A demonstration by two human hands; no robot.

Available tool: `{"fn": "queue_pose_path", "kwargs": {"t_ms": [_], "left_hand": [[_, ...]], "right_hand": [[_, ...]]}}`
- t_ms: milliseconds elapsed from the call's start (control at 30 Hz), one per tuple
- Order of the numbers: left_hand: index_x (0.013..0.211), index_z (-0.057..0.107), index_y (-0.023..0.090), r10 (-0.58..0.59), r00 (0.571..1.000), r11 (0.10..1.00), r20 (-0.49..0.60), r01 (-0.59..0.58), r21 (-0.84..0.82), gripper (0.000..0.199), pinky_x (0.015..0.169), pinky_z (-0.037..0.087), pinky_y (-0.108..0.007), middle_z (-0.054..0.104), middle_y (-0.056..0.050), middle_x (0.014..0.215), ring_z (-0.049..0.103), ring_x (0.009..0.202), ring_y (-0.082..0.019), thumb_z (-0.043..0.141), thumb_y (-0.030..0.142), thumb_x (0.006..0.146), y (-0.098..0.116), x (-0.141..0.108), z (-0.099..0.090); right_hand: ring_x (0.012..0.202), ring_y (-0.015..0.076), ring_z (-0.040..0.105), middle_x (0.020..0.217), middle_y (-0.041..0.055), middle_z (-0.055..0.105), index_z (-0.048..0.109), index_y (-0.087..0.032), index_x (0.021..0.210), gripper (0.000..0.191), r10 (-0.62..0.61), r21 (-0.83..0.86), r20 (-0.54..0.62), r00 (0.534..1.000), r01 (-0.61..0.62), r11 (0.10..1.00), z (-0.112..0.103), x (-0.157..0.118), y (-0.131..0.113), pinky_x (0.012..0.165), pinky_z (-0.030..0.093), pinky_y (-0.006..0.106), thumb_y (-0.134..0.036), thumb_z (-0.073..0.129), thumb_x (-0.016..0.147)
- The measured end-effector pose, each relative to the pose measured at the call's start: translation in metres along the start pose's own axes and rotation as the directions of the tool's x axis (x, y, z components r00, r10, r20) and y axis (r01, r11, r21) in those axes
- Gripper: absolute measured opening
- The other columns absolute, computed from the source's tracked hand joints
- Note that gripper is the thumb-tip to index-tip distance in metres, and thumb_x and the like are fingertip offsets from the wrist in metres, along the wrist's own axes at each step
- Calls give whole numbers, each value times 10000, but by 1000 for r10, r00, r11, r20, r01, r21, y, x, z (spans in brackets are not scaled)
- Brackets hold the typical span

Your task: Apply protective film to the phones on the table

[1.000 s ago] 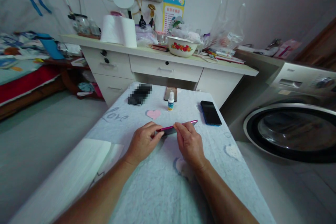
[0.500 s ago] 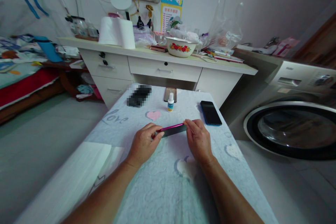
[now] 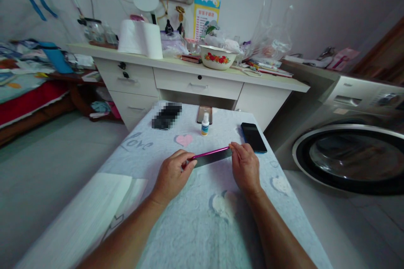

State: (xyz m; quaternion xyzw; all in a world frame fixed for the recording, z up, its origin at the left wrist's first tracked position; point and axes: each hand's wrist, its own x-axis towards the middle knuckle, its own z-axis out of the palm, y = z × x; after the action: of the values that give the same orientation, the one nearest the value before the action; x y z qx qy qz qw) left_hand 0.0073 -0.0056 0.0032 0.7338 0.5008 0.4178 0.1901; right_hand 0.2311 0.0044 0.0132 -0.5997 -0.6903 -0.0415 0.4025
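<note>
A phone (image 3: 212, 158) with a magenta edge and a dark face is held above the table, its magenta edge uppermost and its right end slightly higher. My left hand (image 3: 174, 172) pinches its left end between thumb and fingers. At the other end, my right hand (image 3: 246, 166) is closed on the right corner, covering it. Beyond the phone stands a small white spray bottle (image 3: 205, 125) with a blue and yellow label. Behind that bottle lies a brownish phone case or phone (image 3: 200, 114). To the right of my right hand rests a black phone (image 3: 253, 137) with a blue edge.
The table (image 3: 186, 227) has a pale blue cloth. A pixelated dark object (image 3: 166, 116) lies at its far left, and folded white cloth or paper (image 3: 104, 193) at the near left. Beyond stands a white desk (image 3: 176, 76) with a flowered bowl (image 3: 217, 57). A washing machine (image 3: 347, 105) is at right.
My right hand has shifted right along the phone, so more of its magenta edge and dark face shows. My left hand has stayed at the left end.
</note>
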Motion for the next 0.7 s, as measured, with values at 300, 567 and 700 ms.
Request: {"fn": "queue_pose_path", "kwargs": {"t_ms": [300, 567, 700], "left_hand": [[887, 636, 192, 8, 1000, 1000, -1, -8, -3, 117, 634, 418, -233, 599, 3, 791, 549, 660, -115, 530, 224, 851, 2, 1, -2], [881, 637, 188, 0, 1000, 1000, -8, 0, -10, 113, 631, 418, -233, 603, 2, 784, 553, 655, -117, 535, 219, 846, 4, 2, -1], [867, 642, 191, -6, 1000, 1000, -12, 6, -6, 107, 622, 414, -229, 596, 8, 759, 553, 645, -117, 542, 212, 836, 5, 2, -1]], "right_hand": [[742, 157, 569, 829, 57, 585, 679, -181, 1012, 313, 46, 10, -37, 998, -46, 999, 2, 3, 8, 720, 445, 277, -313, 404, 939], [726, 155, 554, 802, 47, 563, 679, -173, 1006, 297, 60, 23, -49, 997, -59, 998, 2, 3, 9, 703, 437, 278, -291, 415, 938], [732, 148, 550, 808, 40, 548, 664, -173, 1037, 281, 19, 16, -23, 1000, -19, 1000, 5, 1, 0, 714, 439, 268, -269, 419, 937]]}}
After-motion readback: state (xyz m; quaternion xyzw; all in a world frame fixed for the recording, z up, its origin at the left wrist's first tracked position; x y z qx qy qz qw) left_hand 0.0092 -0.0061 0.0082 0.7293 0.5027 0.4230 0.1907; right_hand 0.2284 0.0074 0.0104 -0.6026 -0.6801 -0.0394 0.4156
